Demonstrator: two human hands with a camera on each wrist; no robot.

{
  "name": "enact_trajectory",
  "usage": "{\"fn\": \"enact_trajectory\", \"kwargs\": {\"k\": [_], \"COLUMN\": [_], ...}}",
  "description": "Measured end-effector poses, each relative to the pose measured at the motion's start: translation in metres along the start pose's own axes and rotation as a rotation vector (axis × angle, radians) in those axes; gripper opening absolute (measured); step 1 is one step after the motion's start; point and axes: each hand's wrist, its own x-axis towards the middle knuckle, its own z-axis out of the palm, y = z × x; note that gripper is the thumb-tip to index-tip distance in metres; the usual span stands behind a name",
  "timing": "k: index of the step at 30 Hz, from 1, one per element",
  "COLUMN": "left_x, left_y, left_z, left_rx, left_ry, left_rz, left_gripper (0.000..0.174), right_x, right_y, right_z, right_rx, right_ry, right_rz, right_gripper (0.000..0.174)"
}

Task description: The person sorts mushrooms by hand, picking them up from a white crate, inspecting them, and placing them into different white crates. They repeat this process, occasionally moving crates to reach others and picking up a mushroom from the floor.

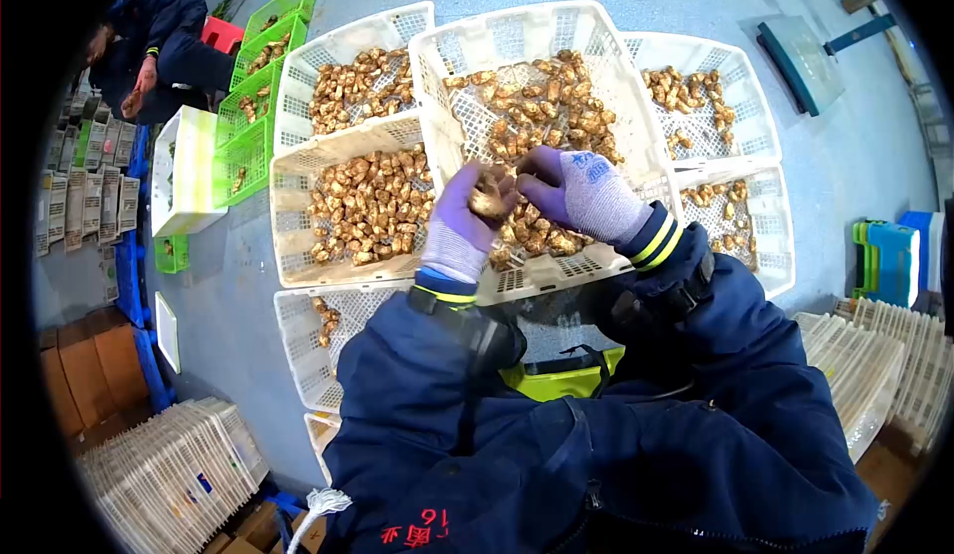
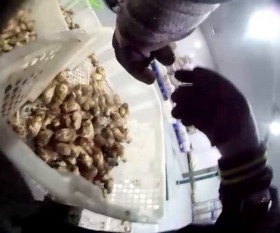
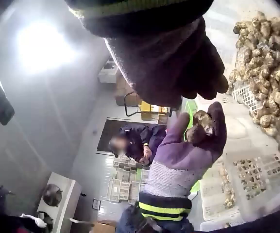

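In the head view my gloved left hand (image 1: 462, 221) is over the near left part of a large white crate (image 1: 636, 122). Its thumb and fingers hold a brown, lumpy mushroom (image 3: 201, 125), seen best in the right wrist view. My gloved right hand (image 1: 586, 191) is close beside it, fingers loosely bent toward the left hand. In the left wrist view, nothing shows between the thumb and fingers of that right hand (image 2: 215, 107). Below both hands, many brown mushrooms (image 1: 542, 107) lie heaped in the crate.
White crates with more mushrooms (image 1: 368, 206) stand to the left and others to the right. Green baskets (image 1: 241, 161) line the far left, near another seated person (image 1: 164, 42). A scale (image 1: 800, 62) is on the floor at upper right. Stacked crates (image 1: 179, 474) are at lower left.
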Motion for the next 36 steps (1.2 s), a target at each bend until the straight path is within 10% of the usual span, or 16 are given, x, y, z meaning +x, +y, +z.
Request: {"fn": "enact_trajectory", "kwargs": {"k": [2, 6, 16, 36], "left_x": [0.018, 0.011, -0.006, -0.007], "left_y": [0.035, 0.107, 0.022, 0.026], "left_z": [-0.006, 0.018, 0.041, 0.037], "left_rx": [0.276, -0.263, 0.407, 0.454], "left_ry": [-0.126, -0.134, -0.324, -0.209], "left_rz": [0.175, 0.263, -0.052, -0.042], "left_gripper": [0.052, 0.099, 0.046, 0.048], "right_x": [0.000, -0.002, -0.007, -0.007], "right_y": [0.004, 0.006, 0.010, 0.019], "right_z": [-0.004, -0.003, -0.003, 0.004], "right_rx": [0.008, 0.067, -0.114, -0.207], "right_ry": [0.002, -0.007, -0.048, -0.290], "right_rz": [0.007, 0.023, -0.022, -0.023], "right_gripper": [0.032, 0.032, 0.030, 0.026]}}
